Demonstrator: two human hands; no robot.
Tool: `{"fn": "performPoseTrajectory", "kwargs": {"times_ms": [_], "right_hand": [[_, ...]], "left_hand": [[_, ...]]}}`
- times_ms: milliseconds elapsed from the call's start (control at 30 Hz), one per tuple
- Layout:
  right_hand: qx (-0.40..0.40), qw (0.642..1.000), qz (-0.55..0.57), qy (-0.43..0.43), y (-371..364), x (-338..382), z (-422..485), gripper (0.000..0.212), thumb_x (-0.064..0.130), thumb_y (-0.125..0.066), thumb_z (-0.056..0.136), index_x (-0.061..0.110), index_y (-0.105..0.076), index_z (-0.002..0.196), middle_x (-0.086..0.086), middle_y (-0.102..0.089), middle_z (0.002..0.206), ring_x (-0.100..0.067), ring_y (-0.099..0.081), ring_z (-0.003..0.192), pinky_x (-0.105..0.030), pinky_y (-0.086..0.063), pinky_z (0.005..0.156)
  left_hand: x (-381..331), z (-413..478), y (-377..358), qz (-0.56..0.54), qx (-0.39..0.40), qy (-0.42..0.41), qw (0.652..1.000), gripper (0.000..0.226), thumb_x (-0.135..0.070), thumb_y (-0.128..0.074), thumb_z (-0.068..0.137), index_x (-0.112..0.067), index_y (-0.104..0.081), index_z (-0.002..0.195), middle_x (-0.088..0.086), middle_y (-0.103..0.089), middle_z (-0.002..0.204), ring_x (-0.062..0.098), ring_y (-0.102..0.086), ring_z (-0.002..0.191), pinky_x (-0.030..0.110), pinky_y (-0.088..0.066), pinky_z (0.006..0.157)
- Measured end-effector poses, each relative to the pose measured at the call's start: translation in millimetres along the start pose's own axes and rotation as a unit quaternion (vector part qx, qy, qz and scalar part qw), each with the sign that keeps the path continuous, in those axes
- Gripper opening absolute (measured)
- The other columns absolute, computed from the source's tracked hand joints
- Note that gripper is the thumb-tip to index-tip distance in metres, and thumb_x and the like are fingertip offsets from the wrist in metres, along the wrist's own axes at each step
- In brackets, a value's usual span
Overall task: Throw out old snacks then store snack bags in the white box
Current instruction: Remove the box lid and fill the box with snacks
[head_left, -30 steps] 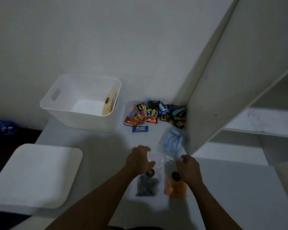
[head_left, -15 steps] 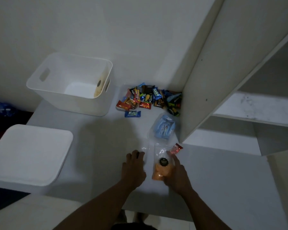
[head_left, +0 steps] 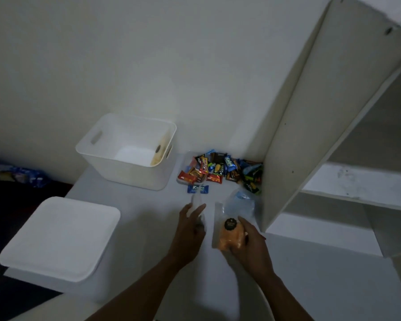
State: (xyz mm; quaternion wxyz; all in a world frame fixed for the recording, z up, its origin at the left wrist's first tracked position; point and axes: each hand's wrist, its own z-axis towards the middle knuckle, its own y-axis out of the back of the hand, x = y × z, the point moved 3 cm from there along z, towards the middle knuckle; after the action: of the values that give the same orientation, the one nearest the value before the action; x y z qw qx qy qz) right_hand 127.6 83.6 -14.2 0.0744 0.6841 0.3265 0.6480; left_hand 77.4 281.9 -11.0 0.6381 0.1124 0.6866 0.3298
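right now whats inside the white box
One snack bag with pale yellowish contents leans against the right inner wall of the white box; the floor that shows is otherwise bare. The near wall hides the front strip of the floor.

1. Dim, grey, even light; colours are muted.
2. The white box is brightest on its inner floor.
3. Left of the box, the view is near black.
4. Right of it, the cabinet panel leans, lens-bent.
5. Nearer than it, the left hand is motion-blurred.

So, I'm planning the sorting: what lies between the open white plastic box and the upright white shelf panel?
In the head view, a heap of small colourful wrapped snacks lies there.
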Motion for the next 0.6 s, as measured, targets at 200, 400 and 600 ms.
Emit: {"fn": "performPoseTrajectory", "kwargs": {"times_ms": [200, 400, 600], "right_hand": [[-0.021, 0.995, 0.058, 0.079, 5.5, 71.7, 41.1, 0.061, 0.044, -0.073, 0.086, 0.033, -0.049, 0.141, 0.014, -0.056, 0.131, -0.005, -0.061, 0.108, -0.031, -0.057, 0.088], [-0.127, 0.971, 0.072, 0.19, -8.1, 148.3, 73.5, 0.03, 0.036, -0.053, 0.1, 0.024, -0.06, 0.126, 0.005, -0.062, 0.116, -0.013, -0.065, 0.1, -0.031, -0.058, 0.076], [-0.166, 0.957, 0.071, 0.226, -42.5, 216.7, 108.5, 0.027, 0.017, -0.062, 0.096, 0.015, -0.066, 0.122, 0.006, -0.063, 0.114, -0.011, -0.061, 0.106, -0.021, -0.051, 0.088]], "left_hand": [[-25.7, 36.1, 56.8, -0.013, -0.148, -0.022, 0.989, 0.037, -0.016, -0.046, 0.094, -0.003, -0.057, 0.127, 0.017, -0.056, 0.133, 0.022, -0.053, 0.124, 0.034, -0.047, 0.105], [-38.9, 57.2, 122.7, -0.119, -0.276, 0.007, 0.954, 0.034, -0.028, -0.078, 0.083, -0.024, -0.06, 0.112, -0.012, -0.063, 0.107, -0.002, -0.062, 0.096, 0.013, -0.053, 0.08], [-26.8, 94.1, 191.0, -0.14, -0.319, 0.054, 0.936, 0.034, -0.023, -0.085, 0.072, -0.021, -0.057, 0.09, -0.008, -0.068, 0.088, 0.01, -0.067, 0.081, 0.033, -0.059, 0.075]]}}
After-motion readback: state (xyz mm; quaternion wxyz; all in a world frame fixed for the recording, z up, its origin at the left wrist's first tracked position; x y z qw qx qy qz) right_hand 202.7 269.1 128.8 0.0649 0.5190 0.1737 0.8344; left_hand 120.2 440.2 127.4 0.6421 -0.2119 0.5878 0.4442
